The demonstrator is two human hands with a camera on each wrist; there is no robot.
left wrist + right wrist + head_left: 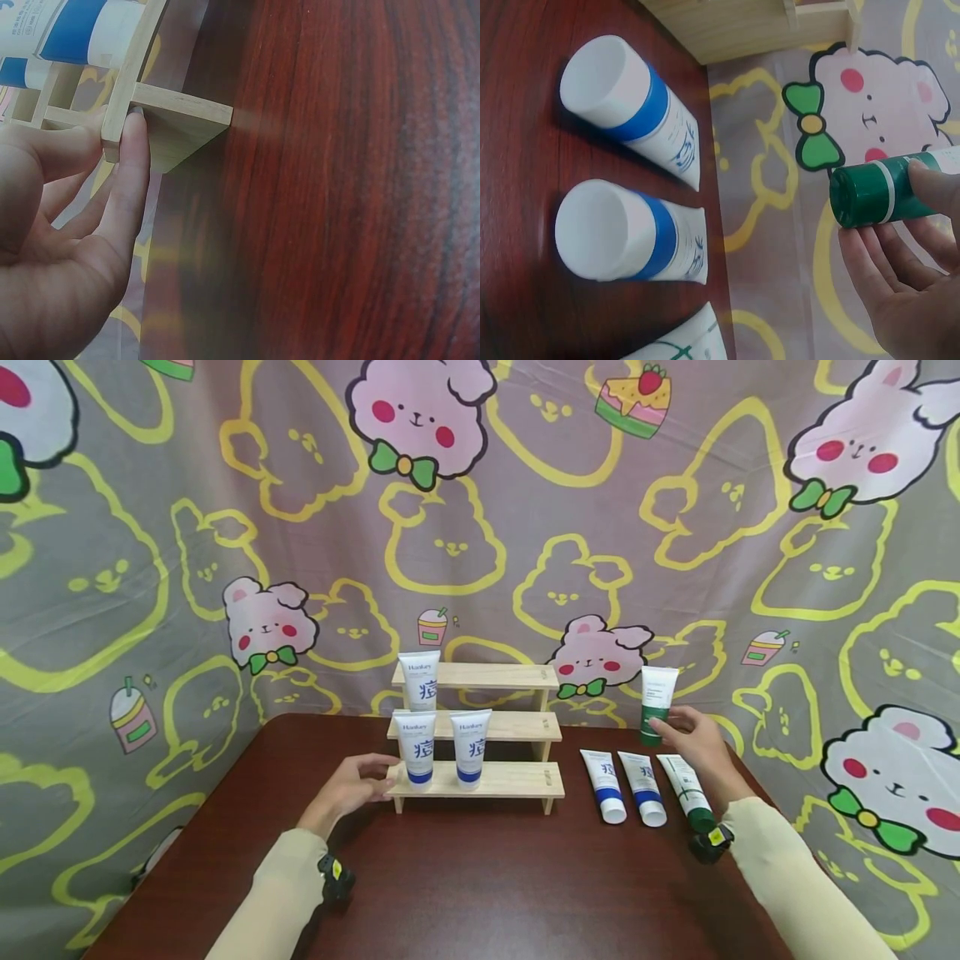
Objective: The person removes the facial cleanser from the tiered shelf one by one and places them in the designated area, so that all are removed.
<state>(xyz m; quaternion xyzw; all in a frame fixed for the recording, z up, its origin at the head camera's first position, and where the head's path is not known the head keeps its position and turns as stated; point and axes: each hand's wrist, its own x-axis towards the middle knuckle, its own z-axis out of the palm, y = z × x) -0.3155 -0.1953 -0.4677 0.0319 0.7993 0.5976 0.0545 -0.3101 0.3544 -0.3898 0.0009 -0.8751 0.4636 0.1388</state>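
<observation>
My right hand [697,741] holds a white tube with a green cap [657,703] upright, raised above the back right of the table. In the right wrist view, the thumb and fingers grip the tube around its green lower end [866,191]. My left hand [354,787] pinches the left end of the bottom step of a wooden three-step rack [510,779]; the left wrist view shows fingers [129,176] at the board's edge. Two white-and-blue tubes, a left one [417,747] and a right one [470,747], stand on that bottom step. Another such tube [420,679] stands higher, partly hidden behind them.
Right of the rack, two white-and-blue tubes [603,785] [642,787] lie on the dark red table [465,877]. Beside them lies a white tube with a green cap [686,791], near my right wrist. A patterned curtain [510,527] hangs behind the table.
</observation>
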